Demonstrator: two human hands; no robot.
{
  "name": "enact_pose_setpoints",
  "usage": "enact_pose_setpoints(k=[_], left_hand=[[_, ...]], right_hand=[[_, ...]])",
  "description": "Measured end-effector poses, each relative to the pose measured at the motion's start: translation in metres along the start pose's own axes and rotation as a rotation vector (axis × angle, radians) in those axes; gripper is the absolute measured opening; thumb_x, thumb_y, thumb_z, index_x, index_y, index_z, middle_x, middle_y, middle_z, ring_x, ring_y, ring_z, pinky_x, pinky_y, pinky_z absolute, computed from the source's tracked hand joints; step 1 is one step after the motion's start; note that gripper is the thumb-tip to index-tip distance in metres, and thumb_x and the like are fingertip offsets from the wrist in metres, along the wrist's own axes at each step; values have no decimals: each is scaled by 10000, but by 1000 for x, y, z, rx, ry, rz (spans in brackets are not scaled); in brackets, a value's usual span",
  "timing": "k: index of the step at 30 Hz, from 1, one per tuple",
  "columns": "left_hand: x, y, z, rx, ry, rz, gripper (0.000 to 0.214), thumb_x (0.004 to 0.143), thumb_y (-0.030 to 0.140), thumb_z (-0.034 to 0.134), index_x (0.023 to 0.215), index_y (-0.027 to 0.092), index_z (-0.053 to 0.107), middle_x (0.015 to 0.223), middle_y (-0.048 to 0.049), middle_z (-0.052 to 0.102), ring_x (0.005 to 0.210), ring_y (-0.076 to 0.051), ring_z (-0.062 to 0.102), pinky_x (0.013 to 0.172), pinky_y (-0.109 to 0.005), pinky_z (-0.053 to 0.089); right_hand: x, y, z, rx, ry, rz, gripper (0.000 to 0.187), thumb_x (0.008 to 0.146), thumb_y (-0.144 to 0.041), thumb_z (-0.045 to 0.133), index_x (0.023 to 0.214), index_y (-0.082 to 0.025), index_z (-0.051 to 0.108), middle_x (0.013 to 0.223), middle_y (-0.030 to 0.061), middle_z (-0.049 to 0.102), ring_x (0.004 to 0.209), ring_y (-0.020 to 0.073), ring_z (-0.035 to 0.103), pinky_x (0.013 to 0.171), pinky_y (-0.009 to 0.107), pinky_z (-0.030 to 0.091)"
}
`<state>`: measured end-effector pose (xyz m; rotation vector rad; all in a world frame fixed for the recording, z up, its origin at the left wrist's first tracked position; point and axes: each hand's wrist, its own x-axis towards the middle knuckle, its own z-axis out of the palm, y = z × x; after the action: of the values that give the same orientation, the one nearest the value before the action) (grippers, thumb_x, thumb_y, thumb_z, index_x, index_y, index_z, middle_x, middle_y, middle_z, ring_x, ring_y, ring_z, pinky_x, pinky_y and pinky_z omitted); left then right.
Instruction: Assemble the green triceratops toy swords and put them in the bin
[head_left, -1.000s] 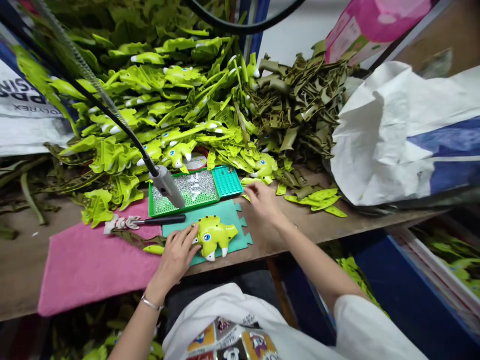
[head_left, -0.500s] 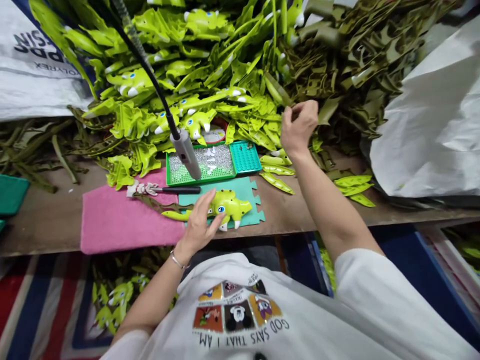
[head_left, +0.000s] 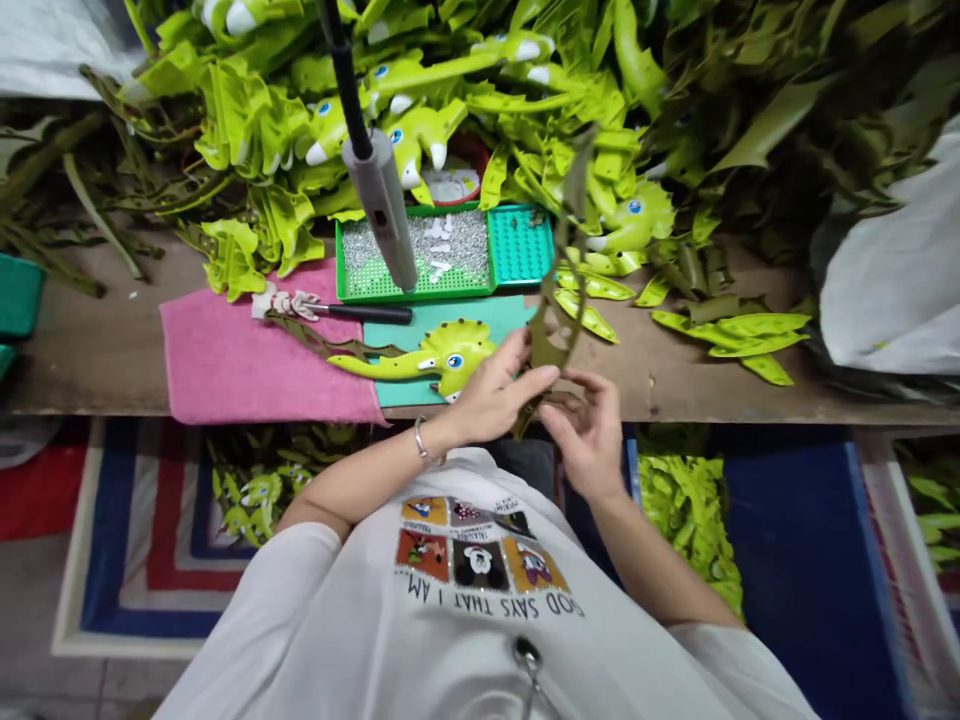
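Note:
Between my two hands, above the bench edge, stands a long olive-green moulded plastic piece [head_left: 553, 340], tilted and blurred at its top. My left hand [head_left: 499, 385] grips its near end from the left, fingers closed. From the right, my right hand [head_left: 589, 430] pinches the same end. Left of my hands, a lime-green dinosaur-head shell [head_left: 457, 350] with a blue eye lies on the teal foam mat [head_left: 405, 394], partly hidden by my left hand. An olive strip [head_left: 322, 340] lies beside its long tapered part.
A grey electric screwdriver [head_left: 381, 210] hangs over a green tray [head_left: 352, 297] of small screws. A black-handled tool [head_left: 367, 313] lies by the pink cloth [head_left: 262, 370]. Lime-green shells [head_left: 262, 130] and olive pieces [head_left: 765, 140] are heaped behind. A blue bin [head_left: 795, 560] stands below right.
My right hand has come back from the heap with an olive piece. My left hand has left the dinosaur-head shell, moved right and taken hold of that piece too. The view has shifted.

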<state>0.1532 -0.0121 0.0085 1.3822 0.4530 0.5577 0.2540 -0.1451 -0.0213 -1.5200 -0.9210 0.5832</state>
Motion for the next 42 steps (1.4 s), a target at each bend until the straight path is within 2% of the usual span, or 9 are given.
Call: enact_pose_setpoints(k=[3, 10, 14, 16, 18, 23, 32, 38, 42], left_hand=[[-9, -1, 6, 319, -128, 145, 518, 1015, 488, 464, 1420, 166, 500, 1395, -155, 597, 1337, -279, 526, 1155, -452, 410], [-13, -7, -3, 744, -230, 368, 680, 1019, 588, 365, 1536, 148, 395, 1551, -221, 411, 1478, -328, 336, 1206, -511, 294], [-23, -6, -29, 1056, -45, 235, 1061, 767, 799, 635, 1589, 221, 296, 1665, -217, 203, 1547, -460, 100, 1216, -643, 96], [-27, -6, -43, 1221, 39, 111, 1181, 680, 762, 752, 1601, 207, 265, 1663, -230, 194, 1529, -503, 97, 1198, -673, 55], [-29, -7, -52, 1332, 45, 20, 1147, 693, 642, 807, 1603, 196, 271, 1636, -238, 256, 1492, -496, 210, 1193, -648, 111], [-35, -9, -59, 1376, 36, 44, 999, 724, 478, 795, 1581, 224, 348, 1592, -221, 316, 1388, -441, 375, 1143, -542, 268], [-48, -7, -67, 1354, 35, 102, 1080, 679, 797, 715, 1569, 285, 379, 1615, -181, 292, 1401, -440, 327, 1158, -545, 209], [-50, -10, -63, 1378, 93, 118, 991, 717, 687, 752, 1558, 299, 399, 1599, -174, 309, 1378, -426, 343, 1115, -521, 267], [-50, -11, -61, 1373, 59, 114, 1040, 673, 698, 785, 1557, 312, 398, 1600, -164, 310, 1365, -424, 352, 1104, -514, 284]], right_hand=[[14, -2, -9, 286, -95, 323, 408, 737, -447, 820, 1043, -248, 639, 1044, 50, 738, 855, 168, 717, 800, 302, 610], [16, -6, -9, 180, -237, 294, 453, 582, -332, 922, 962, -222, 703, 881, 22, 766, 797, 186, 714, 792, 316, 617], [35, 4, -17, 120, 41, 318, 415, 698, -393, 860, 1030, -194, 709, 909, 35, 764, 835, 194, 722, 849, 371, 623], [50, 13, -20, 144, 235, 324, 406, 692, -424, 864, 980, -178, 715, 937, 35, 759, 849, 187, 721, 838, 364, 630], [65, 21, -19, 176, 278, 355, 434, 637, -442, 895, 924, -168, 718, 928, 36, 758, 839, 189, 723, 811, 358, 639], [82, 25, 5, 300, 82, 529, 542, 535, -527, 922, 911, -191, 720, 850, 17, 767, 790, 214, 748, 677, 350, 656], [72, 12, 27, 515, -145, 698, 576, 548, -595, 906, 933, -199, 743, 786, 24, 772, 805, 248, 770, 712, 374, 664], [63, 11, 27, 547, -45, 702, 555, 538, -604, 908, 866, -191, 732, 736, 17, 761, 714, 222, 755, 660, 368, 665], [59, 10, 37, 555, 15, 592, 501, 590, -553, 902, 925, -227, 724, 814, 6, 775, 878, 232, 765, 750, 364, 662]])
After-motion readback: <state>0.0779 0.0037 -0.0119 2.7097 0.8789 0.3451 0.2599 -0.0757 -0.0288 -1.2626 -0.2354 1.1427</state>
